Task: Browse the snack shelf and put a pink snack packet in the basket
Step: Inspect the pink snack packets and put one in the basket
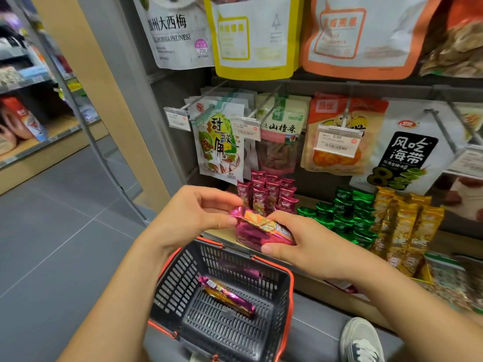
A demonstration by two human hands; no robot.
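Observation:
Both hands hold a shiny pink snack packet [257, 228] just above the far rim of the basket. My left hand [193, 218] pinches its left end, and my right hand [300, 240] grips its right end with the thumb underneath. Below them a dark plastic basket with orange rim [287, 288] stands on the floor. Another pink packet [226, 296] lies on the basket's bottom. More pink packets [269, 194] stand upright on the low shelf behind my hands.
Green packets [342, 212] and gold packets [405, 226] stand right of the pink ones. Bagged snacks hang on pegs above with price tags [338, 141]. A white shoe [362, 340] is right of the basket. Grey floor tiles [57, 231] stretch to the left.

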